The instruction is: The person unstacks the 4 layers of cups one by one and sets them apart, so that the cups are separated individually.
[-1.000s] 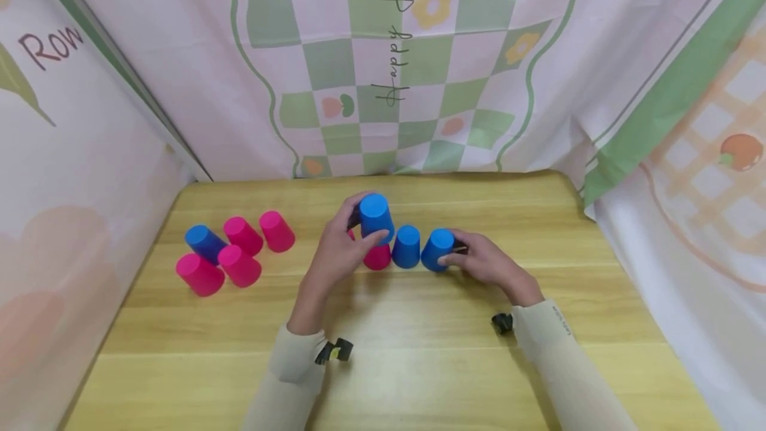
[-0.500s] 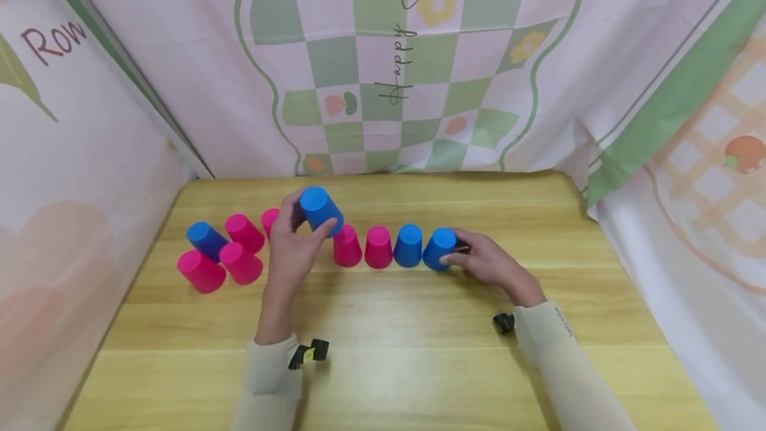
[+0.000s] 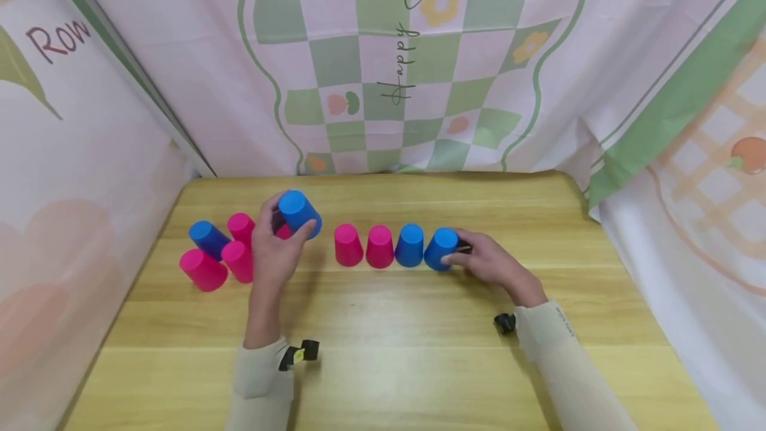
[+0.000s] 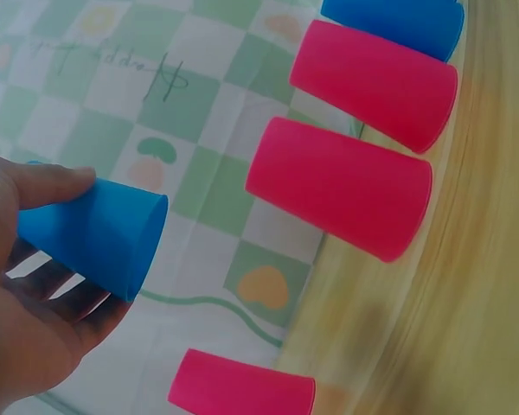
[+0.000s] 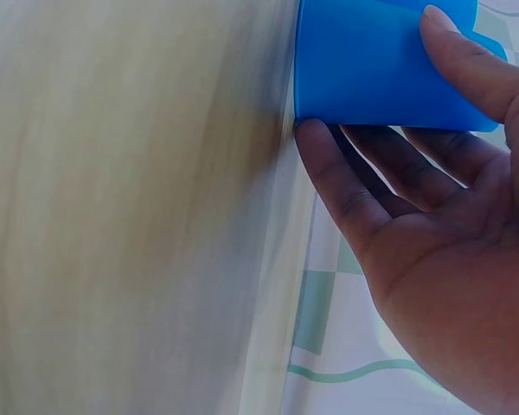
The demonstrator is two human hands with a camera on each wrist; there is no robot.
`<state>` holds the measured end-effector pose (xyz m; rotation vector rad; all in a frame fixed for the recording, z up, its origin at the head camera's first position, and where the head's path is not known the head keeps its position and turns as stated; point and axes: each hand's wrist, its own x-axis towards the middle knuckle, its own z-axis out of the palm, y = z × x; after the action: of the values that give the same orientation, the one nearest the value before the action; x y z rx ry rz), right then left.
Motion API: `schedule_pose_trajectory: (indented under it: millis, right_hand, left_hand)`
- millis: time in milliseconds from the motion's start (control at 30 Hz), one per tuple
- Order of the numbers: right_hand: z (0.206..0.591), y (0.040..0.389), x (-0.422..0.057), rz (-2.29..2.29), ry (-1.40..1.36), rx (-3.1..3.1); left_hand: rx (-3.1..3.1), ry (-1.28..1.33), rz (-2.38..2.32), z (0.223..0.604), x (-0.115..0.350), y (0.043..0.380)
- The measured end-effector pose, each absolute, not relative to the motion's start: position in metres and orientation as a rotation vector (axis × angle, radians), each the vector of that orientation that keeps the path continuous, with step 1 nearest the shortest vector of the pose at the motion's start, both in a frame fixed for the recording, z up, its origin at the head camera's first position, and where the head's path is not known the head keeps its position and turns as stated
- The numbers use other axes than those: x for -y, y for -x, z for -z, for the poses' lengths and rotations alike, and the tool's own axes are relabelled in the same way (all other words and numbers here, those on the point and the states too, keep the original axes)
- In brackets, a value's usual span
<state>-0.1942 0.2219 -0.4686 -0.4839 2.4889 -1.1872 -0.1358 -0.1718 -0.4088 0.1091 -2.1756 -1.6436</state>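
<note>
Blue cup (image 3: 300, 213) hangs above the counter (image 3: 383, 331), rim down and slightly tilted, gripped by the left hand (image 3: 274, 253), thumb along one side, fingers round the other. The right hand (image 3: 489, 261) grasps the end blue cup (image 3: 439, 249) (spread just to its width), which stands upside down on the counter beside a middle blue cup (image 3: 409, 245) and two pink cups (image 3: 380, 247).

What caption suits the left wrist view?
The left grip holds a blue cup, with three pink cups and another blue cup nearby.
</note>
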Motion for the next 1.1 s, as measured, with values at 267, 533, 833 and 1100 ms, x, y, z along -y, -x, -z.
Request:
schedule_pose_trajectory:
  millis: [267, 533, 833, 1100]
  right_hand:
    - [0.469, 0.195, -0.223, 1.180, 0.499, -2.495]
    - [0.467, 0.194, -0.223, 1.180, 0.497, -2.500]
    - [0.466, 0.195, -0.222, 1.165, 0.472, -2.498]
    - [0.468, 0.195, -0.222, 1.161, 0.483, -2.493]
  left_hand:
    - [2.182, -0.188, 1.651, 0.414, 0.179, 0.136]
    - [2.225, -0.296, 1.660, 0.414, 0.186, 0.134]
    - [2.223, -0.336, 1.675, 0.419, 0.191, 0.135]
    - [2.226, -0.382, 1.681, 0.424, 0.195, 0.136]
